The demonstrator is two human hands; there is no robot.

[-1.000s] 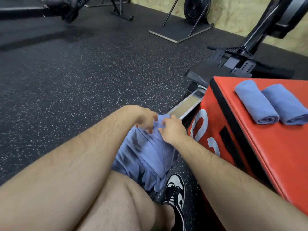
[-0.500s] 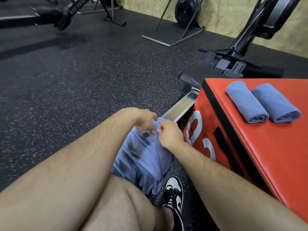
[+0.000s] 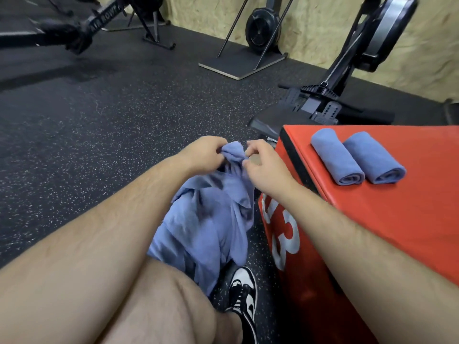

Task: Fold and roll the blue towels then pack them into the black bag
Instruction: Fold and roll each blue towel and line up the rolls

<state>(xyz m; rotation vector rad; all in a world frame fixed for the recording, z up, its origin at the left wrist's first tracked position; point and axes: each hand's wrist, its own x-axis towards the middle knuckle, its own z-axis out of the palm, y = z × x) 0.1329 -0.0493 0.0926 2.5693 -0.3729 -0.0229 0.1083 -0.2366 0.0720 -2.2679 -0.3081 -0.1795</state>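
Note:
A loose blue towel point(image 3: 206, 219) hangs crumpled in front of my knee, held up by its top edge. My left hand point(image 3: 203, 152) grips the bunched top of it with curled fingers. My right hand point(image 3: 260, 165) pinches the same top edge just to the right. Two rolled blue towels point(image 3: 334, 155) point(image 3: 372, 156) lie side by side on the top of the red box point(image 3: 409, 207) to my right. No black bag is in view.
The red box has a black edge and white numerals on its side. A rowing machine point(image 3: 323, 103) stands just beyond it. More gym machines line the far wall. My bare knee and a black-and-white shoe point(image 3: 244, 294) are below the towel, on dark speckled rubber floor point(image 3: 99, 132).
Both hands have lifted the towel's top edge higher and moved slightly apart. The towel now hangs longer below them. The view has tilted up.

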